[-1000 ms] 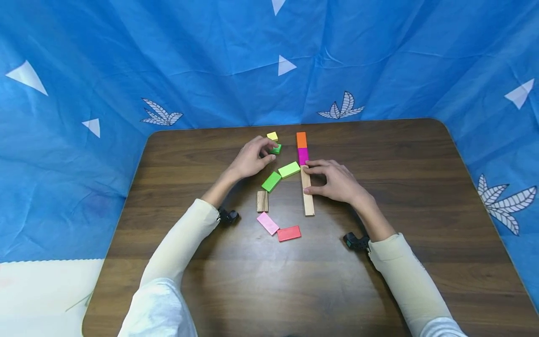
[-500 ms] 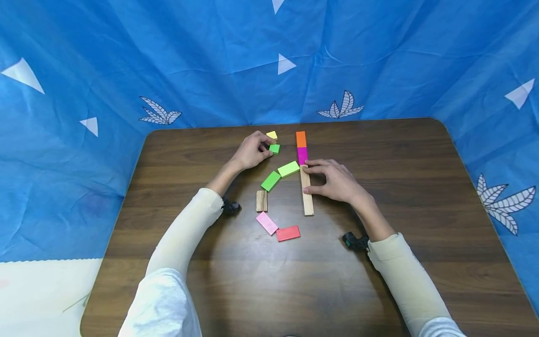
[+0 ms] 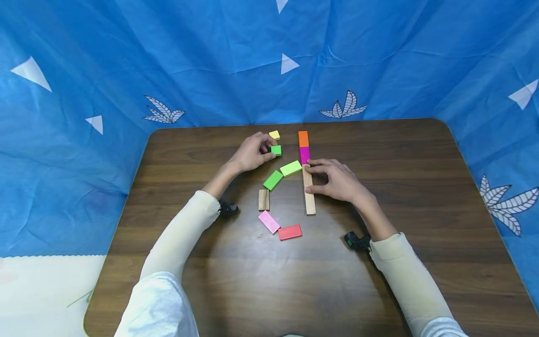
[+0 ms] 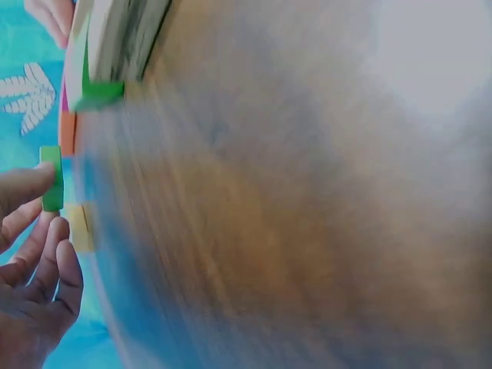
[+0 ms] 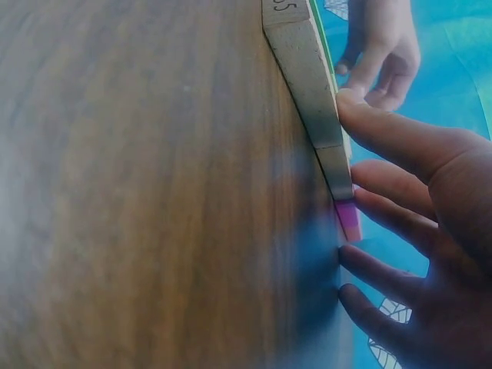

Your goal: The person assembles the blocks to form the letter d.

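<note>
My left hand (image 3: 253,153) pinches a small green block (image 3: 276,150) between thumb and fingers. In the left wrist view that green block (image 4: 51,178) stands on edge in the pinch. A yellow block (image 3: 274,135) lies just behind it. My right hand (image 3: 338,180) rests its thumb and fingertips along the right side of the plain wooden blocks (image 3: 309,202), its fingers extended. These blocks form a straight column with a magenta block (image 3: 304,155) and an orange block (image 3: 303,138) at the far end. The right wrist view shows the thumb against the wood (image 5: 307,84).
A curve of blocks bends left of the column: light green (image 3: 291,168), green (image 3: 273,180), brown striped wood (image 3: 264,200), pink (image 3: 269,222) and red (image 3: 290,232). The dark wooden table (image 3: 269,290) ends at a blue curtain (image 3: 236,61).
My left hand has closed its thumb and fingers on the small green block, which has turned slightly. The right hand stays at the wooden column.
</note>
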The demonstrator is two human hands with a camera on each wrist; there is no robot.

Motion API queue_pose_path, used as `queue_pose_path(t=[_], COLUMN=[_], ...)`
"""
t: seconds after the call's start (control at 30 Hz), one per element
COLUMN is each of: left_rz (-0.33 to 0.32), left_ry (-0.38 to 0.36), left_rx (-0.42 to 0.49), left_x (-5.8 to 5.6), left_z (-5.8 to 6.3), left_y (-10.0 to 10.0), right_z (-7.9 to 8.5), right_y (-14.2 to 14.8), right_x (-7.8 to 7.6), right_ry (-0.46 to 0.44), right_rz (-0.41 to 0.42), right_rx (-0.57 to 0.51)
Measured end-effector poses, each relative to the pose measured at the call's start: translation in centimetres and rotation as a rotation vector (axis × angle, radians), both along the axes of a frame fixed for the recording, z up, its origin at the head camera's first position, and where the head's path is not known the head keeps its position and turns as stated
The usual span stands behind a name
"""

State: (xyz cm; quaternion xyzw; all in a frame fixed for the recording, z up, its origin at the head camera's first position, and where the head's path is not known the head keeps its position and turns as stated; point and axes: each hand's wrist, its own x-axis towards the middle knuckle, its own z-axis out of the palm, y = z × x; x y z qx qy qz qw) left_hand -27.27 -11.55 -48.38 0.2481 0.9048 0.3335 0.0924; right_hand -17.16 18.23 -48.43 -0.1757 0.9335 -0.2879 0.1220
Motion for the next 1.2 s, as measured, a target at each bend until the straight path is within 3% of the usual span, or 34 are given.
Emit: queue_pose_path(t=[0.3, 0.67, 0.9, 1.03, 1.2], left_rz=[-0.078, -0.207, -0.287, -0.291, -0.311], left_ry=[0.056, 0.003, -0.024, -0.018, 0.048], left_rx=[0.002, 0.032, 0.044, 0.003, -0.104], left_x=[4.2, 10.6, 13.4, 14.8, 16.4], left_z=[0.5, 1.4, 1.2, 1.0, 0.6], left_y=[1.1, 2.9, 3.8, 4.3, 5.1], right_z=[0.0, 0.1, 0.1, 0.1, 0.1], right_y=[0.0, 0.0, 0.1, 0.1, 0.0], right_x=[-0.2, 0.0, 0.0, 0.0, 0.1], right_ry=[-0.002, -0.002, 0.009, 0.006, 0.006], right_rz=[0.011, -0.005, 0.002, 0.000, -0.005], right_rx=[-0.001, -0.004, 0.001, 0.006, -0.002])
